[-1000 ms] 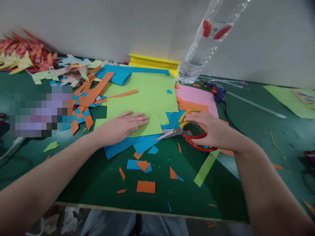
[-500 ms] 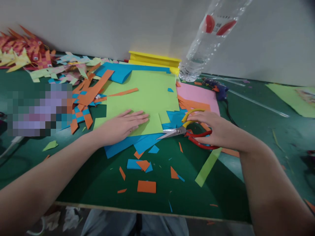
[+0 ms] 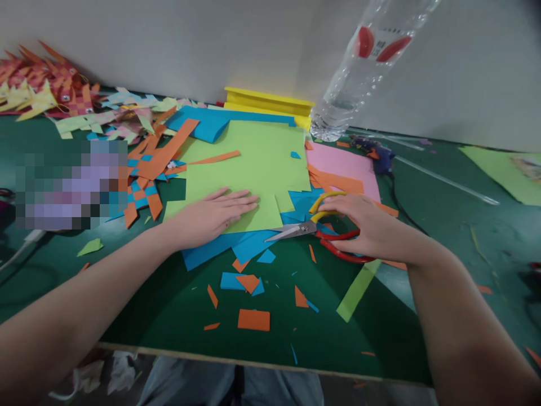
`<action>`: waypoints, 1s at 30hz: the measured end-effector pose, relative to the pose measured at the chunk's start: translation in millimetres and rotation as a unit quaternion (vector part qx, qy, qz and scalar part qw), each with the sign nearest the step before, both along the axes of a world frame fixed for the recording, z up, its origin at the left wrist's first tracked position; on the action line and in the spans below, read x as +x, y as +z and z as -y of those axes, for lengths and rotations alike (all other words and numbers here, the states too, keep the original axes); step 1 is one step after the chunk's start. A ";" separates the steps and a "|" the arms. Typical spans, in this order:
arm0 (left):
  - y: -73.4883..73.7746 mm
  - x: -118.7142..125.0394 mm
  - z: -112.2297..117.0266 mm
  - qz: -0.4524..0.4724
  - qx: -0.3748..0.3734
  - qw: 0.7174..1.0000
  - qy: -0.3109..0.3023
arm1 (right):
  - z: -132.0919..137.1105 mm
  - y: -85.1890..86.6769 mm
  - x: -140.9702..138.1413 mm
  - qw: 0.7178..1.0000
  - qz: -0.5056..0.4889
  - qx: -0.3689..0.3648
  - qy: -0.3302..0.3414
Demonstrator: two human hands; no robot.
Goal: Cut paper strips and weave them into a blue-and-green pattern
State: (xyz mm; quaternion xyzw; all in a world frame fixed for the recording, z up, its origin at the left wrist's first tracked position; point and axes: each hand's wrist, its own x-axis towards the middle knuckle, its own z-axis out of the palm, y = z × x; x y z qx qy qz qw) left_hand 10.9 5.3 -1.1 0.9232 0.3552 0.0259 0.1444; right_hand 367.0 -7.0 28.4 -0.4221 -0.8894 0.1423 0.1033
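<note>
Scissors (image 3: 296,230) lie right of the green paper (image 3: 253,163); right hand (image 3: 363,225) curls on their handles, left hand (image 3: 211,217) lies flat, open, to hold it down

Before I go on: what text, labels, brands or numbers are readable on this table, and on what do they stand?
No text here can be read.
Label on the plastic bottle: small dark print beside red shapes, too blurred to read.
Printed piece at the far right: too blurred to read.
The scissors under the right hand: no marking visible.
The green paper: no print visible.
</note>
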 end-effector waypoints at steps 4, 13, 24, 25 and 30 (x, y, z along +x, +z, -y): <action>0.1 0.5 0.6 -0.005 0.003 1.000 0.004 | 1.8 2.3 -1.9 1.000 -0.005 -0.004 -0.007; -2.9 0.5 2.9 0.006 0.003 1.000 0.019 | 5.3 -3.6 -19.2 1.000 -0.002 0.015 -0.011; -3.0 0.5 1.8 0.011 -0.002 1.000 0.026 | 4.4 -1.4 -18.7 1.000 -0.002 0.013 0.002; -2.9 0.6 2.1 0.009 -0.003 1.000 0.027 | 4.7 -1.1 -18.7 1.000 -0.001 0.013 0.001; 1.2 6.1 9.8 0.010 -0.008 0.998 0.055 | 4.1 1.1 -17.5 1.000 -0.012 0.009 -0.009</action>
